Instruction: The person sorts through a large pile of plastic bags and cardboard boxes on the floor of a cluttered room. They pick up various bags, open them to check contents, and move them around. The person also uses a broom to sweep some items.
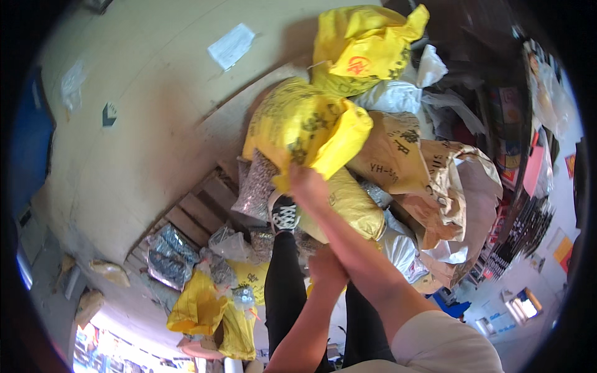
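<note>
My right hand [305,186] is closed on the lower edge of a full yellow woven sack [289,121], which leans on the pile with its top folded over. My left hand [326,266] is closed below and beside my right forearm; what its fingers hold is hidden. Under the right hand, a black-and-white sneaker [284,212] on my foot rests among the bags. Left of the sneaker stands a clear bag of small metal parts [256,185]. Another plump yellow sack [348,202] lies right of my hand.
A wooden pallet [199,208] lies under the pile. Another yellow sack [367,46] sits at the far end. Brown paper sacks [392,149] lie to the right, by cluttered shelves. Loose yellow bags [196,304] and a dark plastic bag [171,255] lie at the left.
</note>
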### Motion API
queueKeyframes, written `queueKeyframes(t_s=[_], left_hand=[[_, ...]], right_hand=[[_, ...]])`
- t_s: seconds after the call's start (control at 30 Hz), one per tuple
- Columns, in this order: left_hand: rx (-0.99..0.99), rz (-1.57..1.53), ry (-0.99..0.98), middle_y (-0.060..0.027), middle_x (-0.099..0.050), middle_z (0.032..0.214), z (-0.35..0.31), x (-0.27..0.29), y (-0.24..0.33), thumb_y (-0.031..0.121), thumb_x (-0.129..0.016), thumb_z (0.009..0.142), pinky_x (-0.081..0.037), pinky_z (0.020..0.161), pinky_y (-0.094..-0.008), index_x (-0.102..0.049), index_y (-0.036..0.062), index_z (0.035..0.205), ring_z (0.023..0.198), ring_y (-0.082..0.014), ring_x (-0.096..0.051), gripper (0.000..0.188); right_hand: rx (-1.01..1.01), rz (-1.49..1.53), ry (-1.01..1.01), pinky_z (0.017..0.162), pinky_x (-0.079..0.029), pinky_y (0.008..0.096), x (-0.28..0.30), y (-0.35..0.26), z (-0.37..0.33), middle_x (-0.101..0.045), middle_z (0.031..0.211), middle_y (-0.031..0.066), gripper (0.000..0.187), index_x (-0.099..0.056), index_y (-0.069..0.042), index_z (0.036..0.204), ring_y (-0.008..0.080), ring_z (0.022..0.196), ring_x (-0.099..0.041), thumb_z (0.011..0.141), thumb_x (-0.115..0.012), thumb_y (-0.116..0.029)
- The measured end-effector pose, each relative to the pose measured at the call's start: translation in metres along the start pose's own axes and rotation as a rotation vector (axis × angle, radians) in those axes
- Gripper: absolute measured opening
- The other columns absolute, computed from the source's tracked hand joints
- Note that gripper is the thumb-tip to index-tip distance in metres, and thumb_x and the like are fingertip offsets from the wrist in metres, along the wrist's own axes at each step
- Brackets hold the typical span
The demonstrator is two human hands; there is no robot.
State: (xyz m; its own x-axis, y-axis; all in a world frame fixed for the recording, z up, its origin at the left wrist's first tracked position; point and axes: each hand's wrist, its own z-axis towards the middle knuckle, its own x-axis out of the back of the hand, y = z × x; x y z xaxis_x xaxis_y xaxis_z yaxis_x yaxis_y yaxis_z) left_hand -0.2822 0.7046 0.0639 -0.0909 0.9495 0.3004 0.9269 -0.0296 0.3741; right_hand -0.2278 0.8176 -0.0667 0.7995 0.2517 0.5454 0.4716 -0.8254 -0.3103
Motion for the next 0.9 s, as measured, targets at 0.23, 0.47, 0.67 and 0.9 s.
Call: queueKeyframes(t_s=[0.23,0.47,0.67,0.9], left_hand=[[0.009,0.072,0.084,-0.0076,-0.063,0.136,0.015,-0.04,-0.018,0.049,-0.064,0.09,-0.051,0.097,-0.0399,-0.059,0.018,0.135,0.122,-0.0278,-0.062,0.054],[0.024,-0.021,0.08,-0.0075,-0.061,0.138,0.035,-0.086,-0.008,0.049,-0.061,0.092,-0.045,0.105,-0.0409,-0.056,0.0182,0.138,0.129,-0.0284,-0.057,0.056],[0.289,0.422,-0.178,-0.0129,-0.064,0.131,0.06,-0.115,0.041,0.037,-0.06,0.096,-0.049,0.099,-0.0409,-0.061,0.0063,0.123,0.121,-0.0316,-0.061,0.041],[-0.208,0.336,0.25,-0.0138,-0.068,0.105,-0.031,-0.071,0.107,0.026,-0.058,0.098,-0.052,0.086,-0.048,-0.065,0.0098,0.115,0.099,-0.0354,-0.066,0.025]], right_hand=[[0.265,-0.08,-0.254,0.073,-0.056,0.0506,0.0,-0.045,-0.019,-0.074,0.085,0.0175,0.043,-0.075,-0.007,0.09,0.0377,0.083,-0.073,0.098,-0.05,-0.04],[0.303,0.172,-0.275,0.07,-0.056,0.0508,0.04,0.031,-0.015,-0.073,0.087,0.0185,0.037,-0.074,-0.006,0.09,0.0377,0.08,-0.072,0.096,-0.054,-0.037],[0.553,0.589,-0.205,0.077,-0.053,0.0552,0.076,0.087,-0.118,-0.07,0.088,0.0213,0.032,-0.064,-0.003,0.096,0.0425,0.084,-0.068,0.093,-0.059,-0.034],[-0.022,0.214,-0.231,0.071,-0.054,0.0522,0.205,0.353,-0.193,-0.07,0.088,0.0216,0.023,-0.067,-0.005,0.091,0.0395,0.08,-0.069,0.089,-0.062,-0.027]])
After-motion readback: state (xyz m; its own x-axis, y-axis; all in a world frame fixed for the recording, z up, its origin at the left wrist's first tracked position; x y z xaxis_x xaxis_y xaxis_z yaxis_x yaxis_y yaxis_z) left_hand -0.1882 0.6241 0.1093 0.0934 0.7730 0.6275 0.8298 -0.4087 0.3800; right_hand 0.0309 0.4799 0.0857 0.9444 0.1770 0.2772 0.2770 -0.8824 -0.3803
